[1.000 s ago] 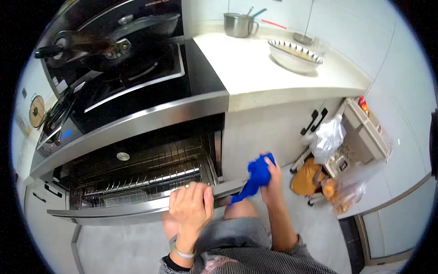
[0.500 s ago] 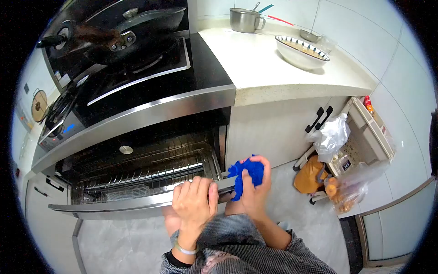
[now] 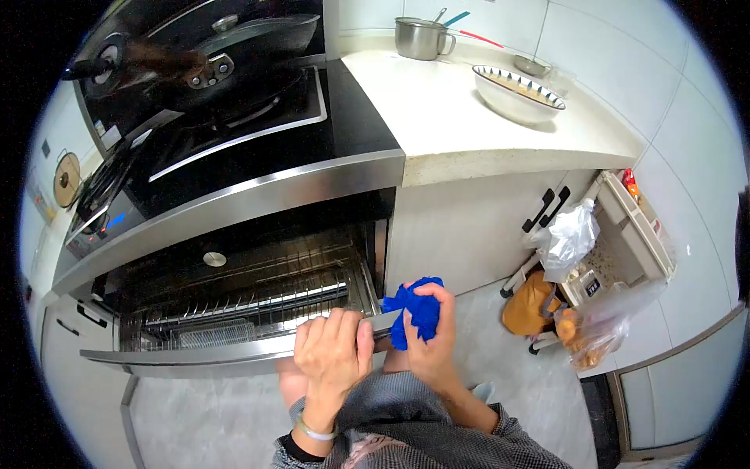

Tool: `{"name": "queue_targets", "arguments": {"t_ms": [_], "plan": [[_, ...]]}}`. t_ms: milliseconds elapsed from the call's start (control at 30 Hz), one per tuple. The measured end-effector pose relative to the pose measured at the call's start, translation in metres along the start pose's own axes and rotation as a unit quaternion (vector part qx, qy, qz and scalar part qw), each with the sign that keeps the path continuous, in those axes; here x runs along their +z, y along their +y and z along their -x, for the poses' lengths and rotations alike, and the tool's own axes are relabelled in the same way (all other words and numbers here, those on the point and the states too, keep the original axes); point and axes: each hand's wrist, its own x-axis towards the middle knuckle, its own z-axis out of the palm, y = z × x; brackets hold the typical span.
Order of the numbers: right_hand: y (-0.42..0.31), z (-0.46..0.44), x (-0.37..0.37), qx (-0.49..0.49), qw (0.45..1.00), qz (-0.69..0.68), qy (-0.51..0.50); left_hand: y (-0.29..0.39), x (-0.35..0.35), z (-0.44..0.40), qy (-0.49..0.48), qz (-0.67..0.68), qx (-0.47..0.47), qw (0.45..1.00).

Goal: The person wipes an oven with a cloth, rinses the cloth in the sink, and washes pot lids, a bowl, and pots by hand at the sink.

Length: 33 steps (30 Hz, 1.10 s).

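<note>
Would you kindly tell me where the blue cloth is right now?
In the head view, the blue cloth is in the right hand, at the right end of the drawer front.

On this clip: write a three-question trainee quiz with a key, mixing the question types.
1. Which hand holds the blue cloth?
2. True or false: the left hand is on the edge of the drawer.
3. Where does the pot stand? (a) on the floor (b) on the counter (c) in the drawer

Key:
1. The right hand
2. True
3. b
</note>
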Motion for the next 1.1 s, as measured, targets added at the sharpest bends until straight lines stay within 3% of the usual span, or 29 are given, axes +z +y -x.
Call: {"name": "queue_targets", "arguments": {"t_ms": [100, 167, 200, 233, 300, 367, 433, 500, 533, 567, 633, 667, 733, 767, 800, 867, 900, 933, 967, 1033, 1100], "plan": [[0.001, -0.005, 0.006, 0.059, 0.989, -0.113, 0.071, 0.001, -0.001, -0.001, -0.009, 0.003, -0.004, 1.000], [-0.001, -0.016, 0.002, 0.207, 0.945, -0.232, 0.103, 0.005, -0.001, 0.000, -0.011, 0.010, -0.010, 1.000], [0.003, -0.025, -0.008, 0.337, 0.860, -0.368, 0.110, 0.005, -0.001, 0.000, -0.011, 0.006, -0.011, 1.000], [0.054, -0.017, -0.022, 0.340, 0.871, -0.350, 0.066, 0.004, -0.001, 0.001, -0.011, 0.001, -0.011, 1.000], [0.042, 0.000, -0.026, 0.258, 0.882, -0.348, 0.187, -0.001, -0.002, 0.004, -0.013, -0.021, 0.010, 1.000], [0.033, 0.023, -0.034, 0.177, 0.880, -0.387, 0.209, 0.002, -0.005, -0.002, 0.004, 0.011, 0.024, 1.000], [0.012, 0.040, -0.030, 0.094, 0.898, -0.382, 0.198, 0.009, -0.017, 0.009, -0.048, 0.012, 0.027, 0.998], [-0.015, 0.053, -0.025, 0.095, 0.891, -0.435, 0.092, 0.017, 0.009, 0.048, 0.058, 0.206, 0.139, 0.967], [-0.024, 0.058, -0.027, 0.091, 0.930, -0.356, -0.002, 0.021, 0.022, 0.068, 0.025, 0.264, 0.169, 0.949], [-0.028, 0.058, -0.029, 0.086, 0.936, -0.325, -0.109, 0.024, 0.027, 0.087, -0.008, 0.320, 0.196, 0.927], [-0.040, 0.048, -0.027, 0.009, 0.931, -0.249, -0.267, 0.014, 0.010, 0.103, 0.012, 0.378, 0.107, 0.919], [-0.041, 0.039, -0.037, -0.053, 0.947, -0.055, -0.311, 0.009, 0.001, 0.111, 0.026, 0.409, 0.063, 0.910], [-0.025, 0.034, -0.034, 0.016, 0.979, -0.062, -0.193, 0.003, -0.009, 0.101, 0.028, 0.409, 0.008, 0.912], [-0.018, 0.031, -0.029, 0.081, 0.980, -0.147, -0.103, 0.002, -0.005, 0.090, 0.005, 0.341, 0.006, 0.940], [-0.019, 0.013, -0.024, 0.081, 0.979, -0.150, -0.109, 0.003, -0.004, 0.066, -0.019, 0.269, 0.005, 0.963], [-0.023, -0.028, -0.008, 0.011, 0.997, 0.014, -0.072, 0.009, -0.001, 0.036, -0.068, 0.116, -0.006, 0.991], [0.008, -0.030, -0.001, 0.069, 0.977, -0.146, -0.140, 0.015, 0.033, 0.039, 0.024, -0.070, 0.078, 0.994], [0.019, -0.029, -0.001, 0.127, 0.952, -0.220, -0.174, 0.010, 0.048, 0.040, 0.097, -0.101, 0.112, 0.984], [0.026, -0.029, -0.002, 0.183, 0.917, -0.287, -0.206, 0.005, 0.050, 0.040, 0.096, -0.115, 0.120, 0.981], [0.028, -0.034, -0.002, 0.140, 0.927, -0.230, -0.260, -0.015, 0.038, 0.044, 0.103, -0.176, 0.159, 0.966], [0.019, -0.035, -0.005, 0.091, 0.949, -0.180, -0.242, -0.048, 0.005, 0.062, 0.021, -0.240, 0.117, 0.963]]}}
